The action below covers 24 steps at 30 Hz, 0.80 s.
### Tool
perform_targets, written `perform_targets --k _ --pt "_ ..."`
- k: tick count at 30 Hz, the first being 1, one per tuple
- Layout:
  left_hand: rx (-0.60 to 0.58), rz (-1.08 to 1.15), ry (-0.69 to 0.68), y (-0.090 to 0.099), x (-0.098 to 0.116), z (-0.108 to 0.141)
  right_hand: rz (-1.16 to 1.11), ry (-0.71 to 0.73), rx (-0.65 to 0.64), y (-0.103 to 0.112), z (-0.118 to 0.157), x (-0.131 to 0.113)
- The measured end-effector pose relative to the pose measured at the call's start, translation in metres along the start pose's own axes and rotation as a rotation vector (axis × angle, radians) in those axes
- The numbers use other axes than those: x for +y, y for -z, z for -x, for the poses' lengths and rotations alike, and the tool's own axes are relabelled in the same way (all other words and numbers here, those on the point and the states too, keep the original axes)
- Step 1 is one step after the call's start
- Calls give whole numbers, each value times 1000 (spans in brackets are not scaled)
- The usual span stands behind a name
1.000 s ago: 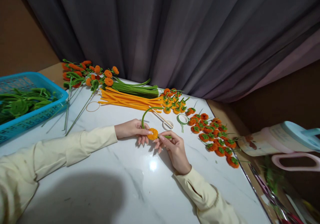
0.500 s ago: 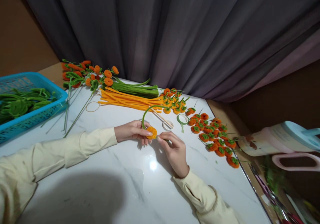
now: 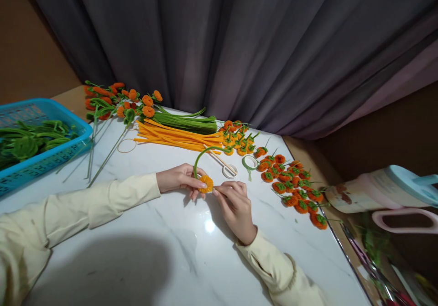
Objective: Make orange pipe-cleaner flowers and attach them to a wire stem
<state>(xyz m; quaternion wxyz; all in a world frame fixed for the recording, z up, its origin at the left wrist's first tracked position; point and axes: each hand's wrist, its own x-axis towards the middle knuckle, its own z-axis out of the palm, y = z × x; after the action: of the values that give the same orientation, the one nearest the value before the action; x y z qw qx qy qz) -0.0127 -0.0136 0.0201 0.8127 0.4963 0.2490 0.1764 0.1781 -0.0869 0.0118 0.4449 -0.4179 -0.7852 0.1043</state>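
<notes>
Flower [image 3: 205,184], yellow-orange, held over table [image 3: 219,269] in grip of L hand [image 3: 179,178]; green stem [image 3: 196,163] arcs far & R. R hand [image 3: 237,209]: grip narrow, just R of flower, can't tell what's pinched. Orange strips [image 3: 178,137] lie far.

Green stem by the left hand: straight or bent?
Bent: the green stem stands up beside the yellow flower in the left hand and arches over, its tip pointing rightward.
</notes>
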Motion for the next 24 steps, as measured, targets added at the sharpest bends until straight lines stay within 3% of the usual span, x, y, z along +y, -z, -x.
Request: perform_targets --k 5,18,21,24 --pt "14 49 -12 -1 0 0 -87 -57 -36 -1 -1 1" --pt "-47 -6 19 0 -3 1 -96 -30 -50 -3 1 2" --pt "30 3 18 -1 -3 -2 -96 -32 -10 -4 2 3" --pt "212 -9 37 -4 0 -4 65 53 35 -4 3 6"
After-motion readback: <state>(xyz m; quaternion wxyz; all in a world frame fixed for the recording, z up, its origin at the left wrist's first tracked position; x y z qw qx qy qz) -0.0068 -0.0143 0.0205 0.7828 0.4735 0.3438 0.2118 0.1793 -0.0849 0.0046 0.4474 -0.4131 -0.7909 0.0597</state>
